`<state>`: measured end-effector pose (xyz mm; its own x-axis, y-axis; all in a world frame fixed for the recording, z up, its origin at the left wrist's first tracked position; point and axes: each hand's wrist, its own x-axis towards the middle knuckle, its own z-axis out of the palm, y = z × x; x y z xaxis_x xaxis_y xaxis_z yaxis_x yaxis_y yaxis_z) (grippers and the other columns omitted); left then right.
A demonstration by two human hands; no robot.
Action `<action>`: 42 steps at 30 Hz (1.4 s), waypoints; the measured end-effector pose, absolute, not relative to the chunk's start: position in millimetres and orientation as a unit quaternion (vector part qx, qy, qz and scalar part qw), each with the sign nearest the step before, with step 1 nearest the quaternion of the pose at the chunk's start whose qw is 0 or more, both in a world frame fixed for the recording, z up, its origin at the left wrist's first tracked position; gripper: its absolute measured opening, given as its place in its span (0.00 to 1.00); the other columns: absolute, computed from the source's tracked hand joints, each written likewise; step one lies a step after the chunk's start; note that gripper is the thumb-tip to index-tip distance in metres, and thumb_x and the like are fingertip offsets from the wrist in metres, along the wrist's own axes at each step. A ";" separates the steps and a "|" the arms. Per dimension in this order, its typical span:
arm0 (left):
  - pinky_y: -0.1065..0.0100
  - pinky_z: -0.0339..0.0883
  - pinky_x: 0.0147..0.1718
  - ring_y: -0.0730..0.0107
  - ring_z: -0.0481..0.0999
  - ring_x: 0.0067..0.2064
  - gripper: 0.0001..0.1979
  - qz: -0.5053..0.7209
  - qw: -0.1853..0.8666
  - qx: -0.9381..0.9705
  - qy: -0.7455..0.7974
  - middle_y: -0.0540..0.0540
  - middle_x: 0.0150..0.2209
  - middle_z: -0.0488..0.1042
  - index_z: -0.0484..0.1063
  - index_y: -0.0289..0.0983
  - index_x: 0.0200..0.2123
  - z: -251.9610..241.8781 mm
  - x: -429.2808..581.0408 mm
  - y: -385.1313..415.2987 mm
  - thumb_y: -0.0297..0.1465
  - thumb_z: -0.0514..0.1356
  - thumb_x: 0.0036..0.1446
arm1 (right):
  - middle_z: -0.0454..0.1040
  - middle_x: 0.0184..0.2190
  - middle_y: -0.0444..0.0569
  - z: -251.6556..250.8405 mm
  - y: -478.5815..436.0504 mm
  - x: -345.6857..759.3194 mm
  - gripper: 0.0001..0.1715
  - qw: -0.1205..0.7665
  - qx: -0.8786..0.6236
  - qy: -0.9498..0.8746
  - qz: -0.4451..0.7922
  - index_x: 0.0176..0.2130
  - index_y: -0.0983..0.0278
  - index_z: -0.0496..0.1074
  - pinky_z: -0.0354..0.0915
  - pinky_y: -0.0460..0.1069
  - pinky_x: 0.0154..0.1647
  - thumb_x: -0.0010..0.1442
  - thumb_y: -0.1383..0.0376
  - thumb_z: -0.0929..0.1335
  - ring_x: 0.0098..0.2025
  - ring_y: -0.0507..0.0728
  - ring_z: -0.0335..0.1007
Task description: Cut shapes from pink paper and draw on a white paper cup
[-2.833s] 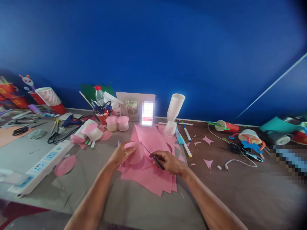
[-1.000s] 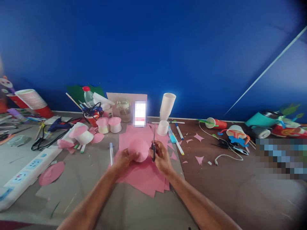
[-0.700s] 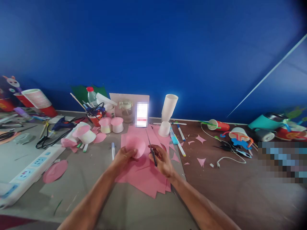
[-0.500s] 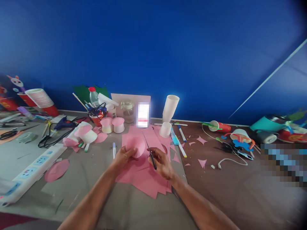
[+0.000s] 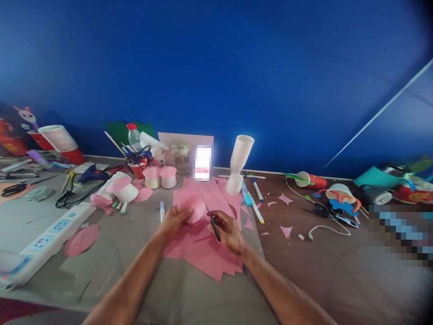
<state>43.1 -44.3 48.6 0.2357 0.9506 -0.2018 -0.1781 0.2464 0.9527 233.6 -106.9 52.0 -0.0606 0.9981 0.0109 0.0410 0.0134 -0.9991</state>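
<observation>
My left hand [image 5: 172,222] pinches a round pink paper disc [image 5: 191,205] and holds it up over a fanned stack of pink paper sheets [image 5: 206,255]. My right hand [image 5: 228,231] is wrapped round the handles of small black scissors [image 5: 210,218]. Their blades point up and left, and the tip reaches the disc's right edge. Both hands hover just above the sheets in the middle of the table.
A white power strip [image 5: 37,246] and a loose pink disc [image 5: 81,239] lie at the left. Pink-topped cups [image 5: 159,176], a jar [image 5: 182,158], a lit phone [image 5: 203,162] and stacked white cups [image 5: 241,154] stand behind. Markers [image 5: 256,210], pink scraps [image 5: 286,231] and a white cable [image 5: 324,228] lie to the right.
Earlier the scissors were cutting into a larger pink sheet. Since then the disc has come free in my left hand, and the scissors swung upright, then tilted left toward the disc.
</observation>
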 end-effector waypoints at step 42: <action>0.70 0.69 0.23 0.73 0.70 0.22 0.21 0.400 0.649 0.453 0.461 0.51 0.20 0.71 0.72 0.35 0.21 54.5 32.7 -39.8 0.41 0.77 0.36 | 0.63 0.19 0.37 48.9 -100.8 237.3 0.17 0.481 -0.466 -0.481 0.566 0.38 0.62 0.74 0.51 0.46 0.22 0.51 0.55 0.74 0.22 0.49 0.54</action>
<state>32.7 -39.8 54.5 0.2539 0.9381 -0.2358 -0.1012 0.2682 0.9580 237.3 -100.8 48.9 -0.1026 0.9927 -0.0638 -0.0968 -0.0739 -0.9926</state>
